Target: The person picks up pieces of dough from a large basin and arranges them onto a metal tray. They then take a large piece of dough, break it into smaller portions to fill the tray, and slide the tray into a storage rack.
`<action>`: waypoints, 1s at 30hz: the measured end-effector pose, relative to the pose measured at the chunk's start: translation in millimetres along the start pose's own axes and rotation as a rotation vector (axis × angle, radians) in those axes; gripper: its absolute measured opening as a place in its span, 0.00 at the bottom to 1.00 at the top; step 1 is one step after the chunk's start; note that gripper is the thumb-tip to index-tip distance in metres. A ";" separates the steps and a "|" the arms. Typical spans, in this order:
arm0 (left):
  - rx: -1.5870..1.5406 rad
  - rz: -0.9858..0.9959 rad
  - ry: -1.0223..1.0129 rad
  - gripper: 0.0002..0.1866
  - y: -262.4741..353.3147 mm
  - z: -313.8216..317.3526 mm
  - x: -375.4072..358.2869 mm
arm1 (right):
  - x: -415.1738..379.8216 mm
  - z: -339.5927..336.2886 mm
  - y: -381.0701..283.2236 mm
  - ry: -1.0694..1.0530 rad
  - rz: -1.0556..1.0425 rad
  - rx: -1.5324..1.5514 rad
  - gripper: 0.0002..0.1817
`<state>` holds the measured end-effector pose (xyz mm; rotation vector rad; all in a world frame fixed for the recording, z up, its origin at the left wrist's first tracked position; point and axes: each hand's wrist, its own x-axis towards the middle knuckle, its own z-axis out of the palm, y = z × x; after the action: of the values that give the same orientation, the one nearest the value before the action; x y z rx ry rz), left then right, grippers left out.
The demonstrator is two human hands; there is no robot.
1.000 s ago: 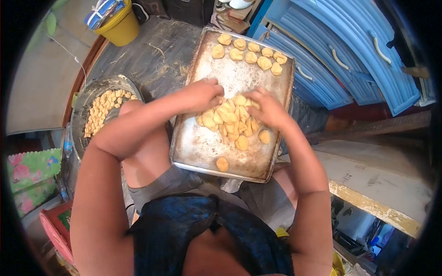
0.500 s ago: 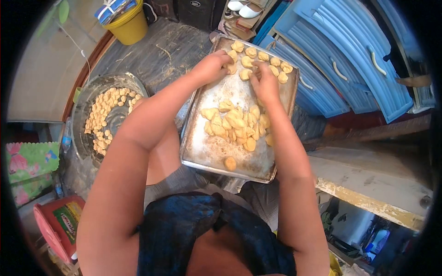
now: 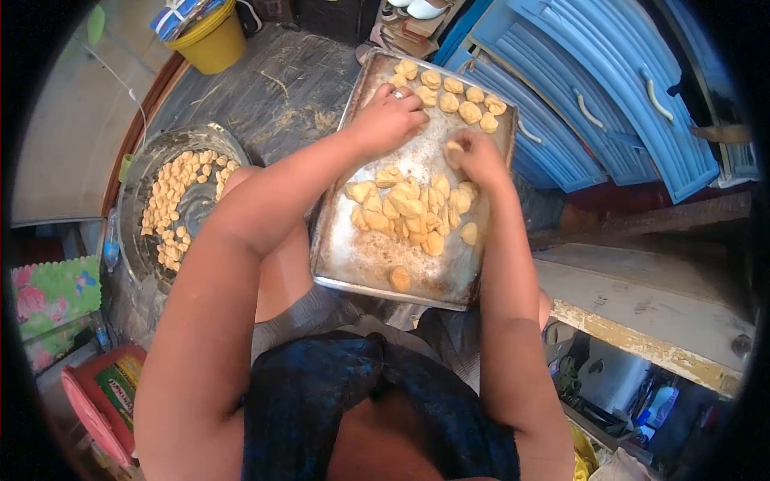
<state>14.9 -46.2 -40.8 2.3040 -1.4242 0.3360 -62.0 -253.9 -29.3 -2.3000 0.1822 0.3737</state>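
Observation:
A metal baking tray (image 3: 353, 272) rests tilted across my lap. Rounded yellow dough pieces (image 3: 449, 103) sit in rows at its far end, and a loose heap of dough pieces (image 3: 401, 204) lies in the middle. My left hand (image 3: 391, 122), a ring on one finger, is palm down near the far left rows. Its fingers are curled, and whatever is under them is hidden. Between the heap and the rows, my right hand (image 3: 481, 162) pinches a small dough piece (image 3: 455, 147). One single dough piece (image 3: 399, 278) lies near the tray's close edge.
On the floor at left stands a round dark basin (image 3: 132, 200) holding many small dough pieces. A yellow bucket (image 3: 212, 48) is at the back left, a red container (image 3: 88, 401) at the lower left. Blue louvred doors (image 3: 553, 104) and a wooden shelf (image 3: 642, 297) flank the right.
Both hands have drawn back from the rows toward me, the left also slightly right. A dough piece now shows in the right hand's fingers. The view has shifted slightly.

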 end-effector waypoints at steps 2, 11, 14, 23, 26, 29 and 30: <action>-0.006 -0.105 0.048 0.09 0.7 4.7 0.7 | 13.3 11.9 -3.9 0.510 -0.262 0.012 0.16; 0.021 0.043 0.102 0.14 5.2 12.1 20.1 | -26.4 -19.5 -8.4 0.113 -0.343 -0.177 0.19; 0.069 0.075 0.030 0.15 4.8 24.3 29.2 | -42.2 -13.4 3.9 -0.190 -0.489 -0.244 0.20; 0.031 -0.025 -0.015 0.19 18.7 13.3 37.0 | -1.6 -15.9 14.5 0.461 -0.154 -0.100 0.18; 0.005 0.068 0.016 0.18 25.1 17.5 43.9 | -20.9 -24.4 15.0 0.364 -0.171 -0.083 0.21; 0.066 0.123 -0.037 0.17 27.4 28.1 53.1 | -50.0 -33.0 23.1 0.043 -0.483 -0.191 0.23; 0.118 0.122 -0.081 0.17 28.4 31.8 56.5 | -56.7 -34.6 25.7 -0.107 -0.749 -0.298 0.22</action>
<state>14.6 -117.1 -39.9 2.3530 -1.6299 0.3754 -114.7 -295.9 -6.2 -2.4245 -0.8179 0.1339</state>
